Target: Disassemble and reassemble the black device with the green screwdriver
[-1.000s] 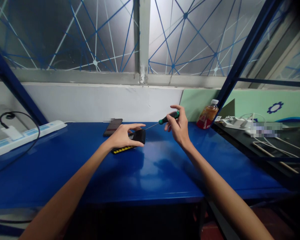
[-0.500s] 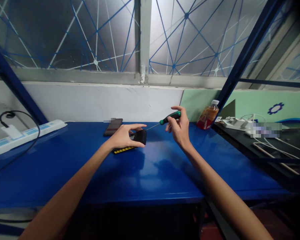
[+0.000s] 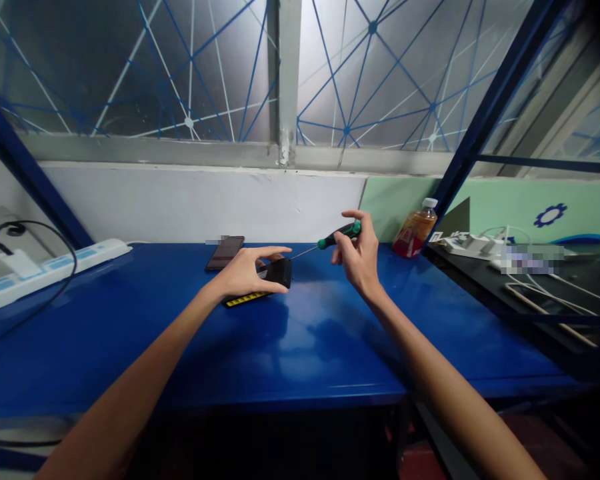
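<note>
My left hand [image 3: 245,272] is wrapped round a small black box-like device [image 3: 280,273], thumb on the near side and fingers over the far side. Under that hand lies a flat dark piece with a yellow-and-black marked edge [image 3: 247,299]. My right hand [image 3: 359,257] grips a screwdriver [image 3: 347,233] by its green-and-black handle, index finger raised. The thin shaft points left and down, and its tip meets the right end of the black device. Whether the tip sits in a screw is too small to tell.
A dark phone [image 3: 225,253] lies behind my left hand on the blue table [image 3: 330,360]. At the left is a white power strip [image 3: 55,270] with a black cable. A drink bottle [image 3: 416,228] stands back right, beside a black surface [image 3: 485,287] with white cables.
Almost nothing differs. The whole view has shifted very slightly; both hands, the device and the screwdriver keep their positions relative to each other.
</note>
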A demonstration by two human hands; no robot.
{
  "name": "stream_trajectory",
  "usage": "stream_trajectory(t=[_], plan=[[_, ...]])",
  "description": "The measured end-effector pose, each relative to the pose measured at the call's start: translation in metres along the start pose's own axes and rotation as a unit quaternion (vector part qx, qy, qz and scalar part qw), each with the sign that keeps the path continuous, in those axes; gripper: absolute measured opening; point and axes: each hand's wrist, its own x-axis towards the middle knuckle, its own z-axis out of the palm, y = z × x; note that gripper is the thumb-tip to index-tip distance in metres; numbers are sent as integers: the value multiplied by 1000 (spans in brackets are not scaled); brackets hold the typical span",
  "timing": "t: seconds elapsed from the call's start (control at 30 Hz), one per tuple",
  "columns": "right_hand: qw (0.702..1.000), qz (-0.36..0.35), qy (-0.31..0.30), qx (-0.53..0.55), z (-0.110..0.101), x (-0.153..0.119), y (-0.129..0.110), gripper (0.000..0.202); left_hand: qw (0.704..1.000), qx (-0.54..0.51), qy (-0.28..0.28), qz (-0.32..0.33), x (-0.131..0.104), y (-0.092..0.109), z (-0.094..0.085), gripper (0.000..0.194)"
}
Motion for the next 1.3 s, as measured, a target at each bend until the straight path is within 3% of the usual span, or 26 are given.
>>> stream_trajectory(t=[0.27,0.5,0.8,1.03,1.3], plan=[[997,-29,57,-49,1,-1,-6,27,1000,-6,5,1,0,0,0,77],[1000,-11,5,16,0,0,2,30,1000,-8,4,2,1,-1,-1,77],[997,-23,35,-58,-3,2,-5,24,1000,-10,2,3,0,0,-1,77],[1000,-12,-19,4,-5,4,2,29,1000,-2,1,3,0,-1,0,78],[996,-29,33,-80,-3,2,-8,32,1000,-7,1,2,0,0,0,79]])
